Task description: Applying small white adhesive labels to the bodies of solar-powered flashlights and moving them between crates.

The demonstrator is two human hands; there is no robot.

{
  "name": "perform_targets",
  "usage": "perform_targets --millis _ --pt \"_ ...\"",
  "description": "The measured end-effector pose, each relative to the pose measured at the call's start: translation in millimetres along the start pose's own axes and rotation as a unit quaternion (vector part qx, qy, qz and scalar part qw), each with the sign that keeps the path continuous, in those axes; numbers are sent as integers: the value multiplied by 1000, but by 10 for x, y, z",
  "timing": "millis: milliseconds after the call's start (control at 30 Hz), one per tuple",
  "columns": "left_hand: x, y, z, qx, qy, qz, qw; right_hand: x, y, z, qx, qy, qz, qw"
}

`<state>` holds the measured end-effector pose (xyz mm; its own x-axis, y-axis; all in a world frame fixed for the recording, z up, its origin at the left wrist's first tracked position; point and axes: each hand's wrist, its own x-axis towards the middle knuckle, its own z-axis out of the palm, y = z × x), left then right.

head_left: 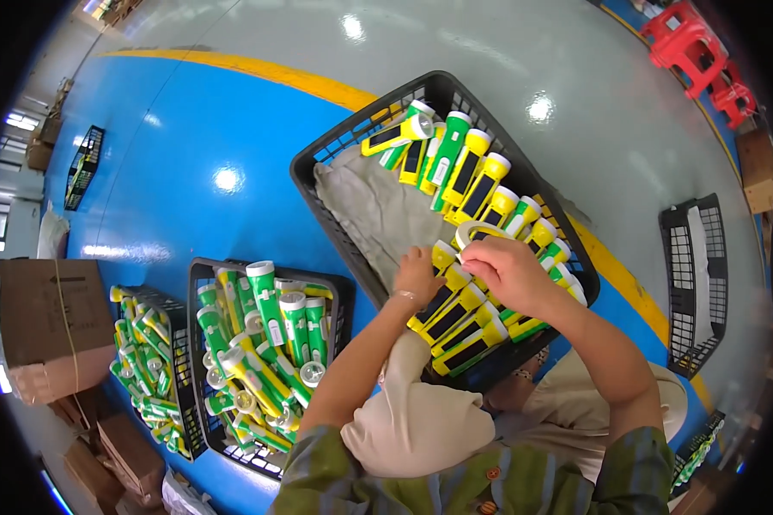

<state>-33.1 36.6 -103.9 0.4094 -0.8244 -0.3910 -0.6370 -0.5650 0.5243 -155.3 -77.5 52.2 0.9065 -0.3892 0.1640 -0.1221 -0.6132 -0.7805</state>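
Note:
Rows of green and yellow flashlights [481,190] with white or clear heads lie in a large black crate [365,251] in front of me. Several have dark panels along their sides. My right hand [508,268] is closed, pinching a white ring-shaped band [475,229] above the rows; its exact kind is unclear. At the near left end of the rows, my left hand [417,276] has its fingers curled at a yellow flashlight [442,255]. A grey cloth [376,204] covers the crate's left part, beside that hand.
Left of my knees stands a second black crate [196,339] heaped with flashlights, and beyond it another full crate [177,386]. A cardboard box [51,322] stands at the far left. To the right are a black crate [683,287] and red plastic stools [687,47].

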Motion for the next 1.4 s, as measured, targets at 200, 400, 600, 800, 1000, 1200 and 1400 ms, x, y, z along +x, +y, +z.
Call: perform_targets --millis 200,400,600,800,1000,1200,1400 --pt "375 -507 327 -99 -58 -6 993 -138 135 -100 16 -42 65 997" --pt "88 71 -450 -682 -175 -62 707 -254 365 -97 152 -150 211 954" --pt "-341 342 -639 -515 -64 122 846 -169 227 -54 198 -143 189 951" --pt "-532 515 -633 -202 128 176 955 -204 143 34 117 -98 125 980" --pt "-559 452 -706 -216 141 256 932 -212 119 117 84 -64 117 988" --pt "-602 521 -652 -199 186 209 939 -202 73 124 60 -51 113 991" --pt "-644 577 -618 -233 255 199 917 -194 -41 167 20 10 169 985"
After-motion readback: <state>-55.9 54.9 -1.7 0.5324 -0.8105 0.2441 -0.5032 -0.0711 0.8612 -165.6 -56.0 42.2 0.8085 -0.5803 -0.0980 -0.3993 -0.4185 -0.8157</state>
